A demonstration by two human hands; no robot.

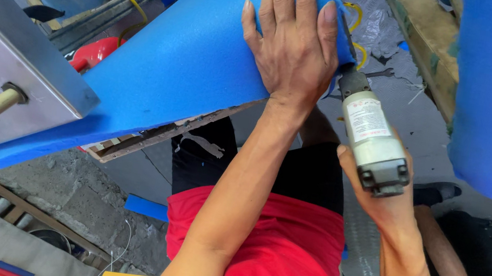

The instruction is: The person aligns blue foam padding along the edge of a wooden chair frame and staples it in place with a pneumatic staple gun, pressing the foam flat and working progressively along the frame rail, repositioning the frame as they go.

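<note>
head view | left hand point(294, 39) flat, fingers spread, pressing blue foam sheet point(184, 66) over a board edge | right hand point(384, 196) grip closed round grey-white power tool point(371, 136), nose touching foam just right of left hand | foam's long axis runs lower-left to upper-right
</note>
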